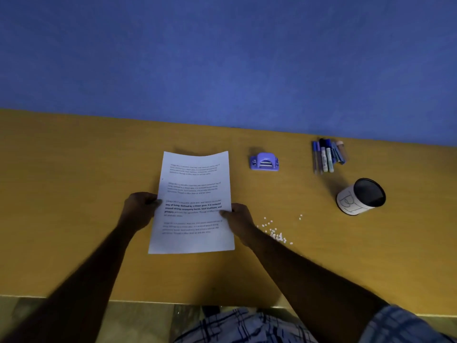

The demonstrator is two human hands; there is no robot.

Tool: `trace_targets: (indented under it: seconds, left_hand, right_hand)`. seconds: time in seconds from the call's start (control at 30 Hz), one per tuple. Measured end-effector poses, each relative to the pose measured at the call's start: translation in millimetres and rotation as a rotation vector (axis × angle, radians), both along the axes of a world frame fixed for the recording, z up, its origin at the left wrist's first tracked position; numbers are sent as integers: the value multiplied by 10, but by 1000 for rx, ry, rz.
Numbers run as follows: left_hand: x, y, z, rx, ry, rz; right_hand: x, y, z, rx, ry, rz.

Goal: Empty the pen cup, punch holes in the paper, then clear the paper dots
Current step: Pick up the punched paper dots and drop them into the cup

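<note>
Printed white paper sheet point(193, 201) at centre of yellow wooden desk point(74, 169); left hand point(139, 209) pinches its nine o'clock edge, right hand point(238, 219) its three o'clock edge. Purple plastic hole punch point(264, 162) lies at one o'clock, small white paper dots point(274, 232) at four.

Yellow-brown table point(74, 194). Bore purple hole punch point(264, 162) toward the far edge, bundle of pens point(327, 155) right of it, white pen cup point(359, 198) nearer than the pens, loose paper dots point(275, 232) scattered left of the cup.

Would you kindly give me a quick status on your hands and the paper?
Left hand and right hand pinch the paper by its side edges. Pens out, cup on its side. Loose dots beside right wrist; hole punch stands clear.
</note>
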State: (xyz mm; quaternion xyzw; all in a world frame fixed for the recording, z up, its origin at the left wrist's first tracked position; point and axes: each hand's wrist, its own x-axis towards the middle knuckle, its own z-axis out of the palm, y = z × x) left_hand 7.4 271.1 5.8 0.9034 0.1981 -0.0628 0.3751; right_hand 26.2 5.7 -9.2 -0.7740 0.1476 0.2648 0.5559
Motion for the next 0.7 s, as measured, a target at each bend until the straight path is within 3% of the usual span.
trace_targets:
  seconds: [0.17,0.7]
  left_hand:
    - [100,-42,-125,68,52,21]
    - [274,-101,-222,107,15,85]
  right_hand:
    - [44,50,-107,-63,29,-9]
    - [159,135,-156,-474,-148,128]
